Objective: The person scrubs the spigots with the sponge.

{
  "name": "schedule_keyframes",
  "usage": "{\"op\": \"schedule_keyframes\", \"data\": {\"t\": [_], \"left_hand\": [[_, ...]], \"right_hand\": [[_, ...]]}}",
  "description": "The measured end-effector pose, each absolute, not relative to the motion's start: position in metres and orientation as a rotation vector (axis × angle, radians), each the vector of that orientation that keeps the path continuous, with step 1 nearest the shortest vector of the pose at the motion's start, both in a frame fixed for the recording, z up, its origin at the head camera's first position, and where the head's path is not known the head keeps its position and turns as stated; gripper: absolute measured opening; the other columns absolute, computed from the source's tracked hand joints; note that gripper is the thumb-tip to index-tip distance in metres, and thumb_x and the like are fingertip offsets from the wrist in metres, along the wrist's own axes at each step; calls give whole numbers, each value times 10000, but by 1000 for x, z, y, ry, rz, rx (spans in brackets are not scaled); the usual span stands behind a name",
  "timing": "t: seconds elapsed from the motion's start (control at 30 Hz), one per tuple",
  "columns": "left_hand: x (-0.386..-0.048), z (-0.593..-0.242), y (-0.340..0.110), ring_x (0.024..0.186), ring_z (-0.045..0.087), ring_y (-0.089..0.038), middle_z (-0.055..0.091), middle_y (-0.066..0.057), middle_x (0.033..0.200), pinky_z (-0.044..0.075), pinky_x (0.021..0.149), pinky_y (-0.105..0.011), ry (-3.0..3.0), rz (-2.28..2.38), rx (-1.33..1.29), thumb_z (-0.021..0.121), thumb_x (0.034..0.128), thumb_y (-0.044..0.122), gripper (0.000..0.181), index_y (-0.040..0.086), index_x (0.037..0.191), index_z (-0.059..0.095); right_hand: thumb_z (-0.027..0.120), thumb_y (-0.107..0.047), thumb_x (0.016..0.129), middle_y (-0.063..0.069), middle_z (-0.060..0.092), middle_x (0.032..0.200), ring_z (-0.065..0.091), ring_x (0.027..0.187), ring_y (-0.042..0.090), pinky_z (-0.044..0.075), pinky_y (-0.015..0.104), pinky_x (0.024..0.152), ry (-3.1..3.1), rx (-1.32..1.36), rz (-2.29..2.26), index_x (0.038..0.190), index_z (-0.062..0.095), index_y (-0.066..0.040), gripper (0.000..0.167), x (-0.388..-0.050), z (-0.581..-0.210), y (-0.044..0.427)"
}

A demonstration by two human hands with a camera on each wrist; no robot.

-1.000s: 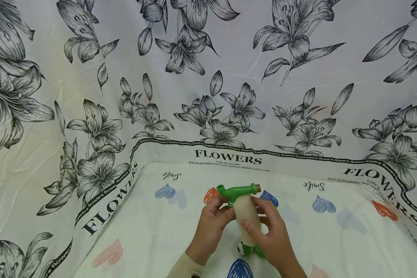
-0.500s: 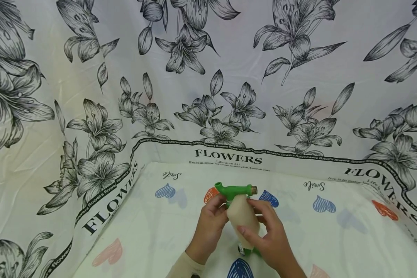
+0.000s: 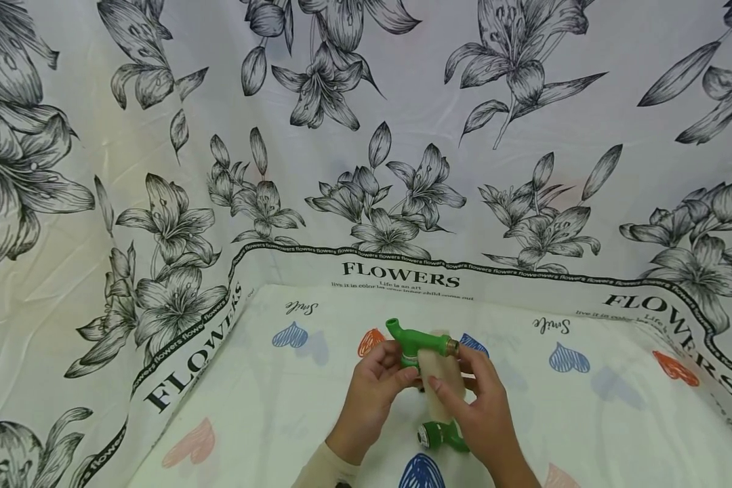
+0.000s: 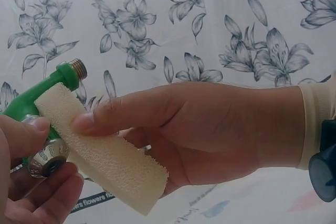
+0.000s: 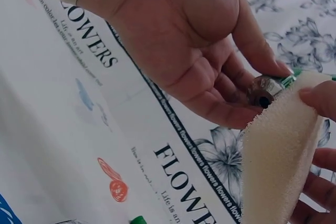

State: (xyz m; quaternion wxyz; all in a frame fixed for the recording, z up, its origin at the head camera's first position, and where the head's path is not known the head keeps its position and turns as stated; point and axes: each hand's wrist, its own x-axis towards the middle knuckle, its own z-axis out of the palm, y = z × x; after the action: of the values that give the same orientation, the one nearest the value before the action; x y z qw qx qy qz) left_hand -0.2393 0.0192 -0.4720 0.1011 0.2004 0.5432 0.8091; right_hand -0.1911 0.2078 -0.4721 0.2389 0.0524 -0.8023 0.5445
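Observation:
In my left hand (image 3: pixel 372 390) I hold a green tap (image 3: pixel 419 339) by its silver-capped end, between thumb and fingers. Its threaded brass-coloured outlet points right in the head view. My right hand (image 3: pixel 486 400) pinches a cream sponge block (image 3: pixel 440 383) with the thumb on its near face, and the block touches the tap's body. The left wrist view shows the sponge (image 4: pixel 110 156) lying along the tap (image 4: pixel 31 98), beside its silver fitting (image 4: pixel 48 158). From the right wrist, the left hand (image 5: pixel 184 40) is seen palm-side, and the sponge (image 5: pixel 283 145) hides most of the tap.
A second green tap (image 3: pixel 442 435) with a silver end lies on the white cloth just below the sponge. The cloth (image 3: pixel 268 407) bears printed hearts and lettering. Behind it rises a flower-printed curtain (image 3: pixel 402 88).
The tap has tilted so its outlet end dips, and it has shifted slightly right. The sponge has swung right and turned, showing more of the second tap. Both hands keep their holds.

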Motion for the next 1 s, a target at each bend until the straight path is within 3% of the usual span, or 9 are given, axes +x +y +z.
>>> {"op": "schedule_keyframes", "data": {"t": [0.27,0.6,1.0], "left_hand": [[-241,-474,18,1201,691,-316,659,-228,1381,593,1004,-469,1626,2369,633,693,1072,62,454,-49,1485,542],[-243,-475,17,1260,666,-293,659,-202,1404,560,1059,-398,1694,2405,555,615,1100,46,416,-40,1504,562],[-242,-473,18,1222,699,-268,610,-187,1403,569,1042,-390,1703,2400,565,620,1076,19,435,-39,1505,591]], "right_hand": [[862,-174,971,-56,619,1346,609,1148,166,588,363,930,-2206,154,1511,1442,647,-204,518,-191,-472,206],[883,-135,933,-100,621,1341,616,1184,183,607,381,895,-2189,364,1499,1425,645,-248,558,-185,-473,199],[898,-96,907,-69,627,1364,614,1192,180,605,372,900,-2190,354,1467,1453,640,-192,611,-185,-471,200]]}}
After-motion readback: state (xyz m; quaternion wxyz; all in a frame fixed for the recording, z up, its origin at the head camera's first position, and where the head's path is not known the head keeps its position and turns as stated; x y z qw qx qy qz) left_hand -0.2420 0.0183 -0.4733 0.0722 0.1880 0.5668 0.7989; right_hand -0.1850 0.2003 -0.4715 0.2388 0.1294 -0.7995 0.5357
